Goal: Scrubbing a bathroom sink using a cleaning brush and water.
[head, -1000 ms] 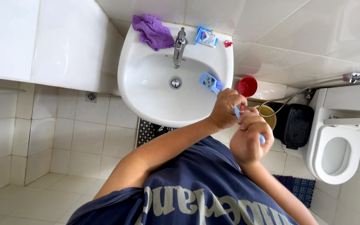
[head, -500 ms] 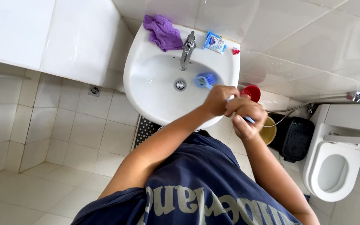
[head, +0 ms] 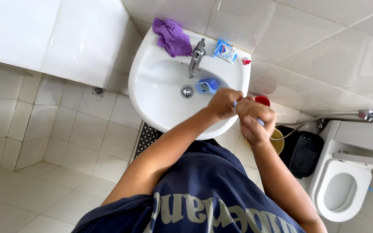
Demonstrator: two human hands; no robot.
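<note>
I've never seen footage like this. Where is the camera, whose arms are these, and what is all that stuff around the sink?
The camera sits on a person's head and looks straight down, so you see their own dark blue shirt and both arms. The left hand and right hand meet over the edge of a white sink, gripping a small light blue object that is mostly hidden. In the basin lies a blue brush near the drain. On the rim sit a purple cloth, a metal tap and a small blue packet. A white toilet stands to the right.
</note>
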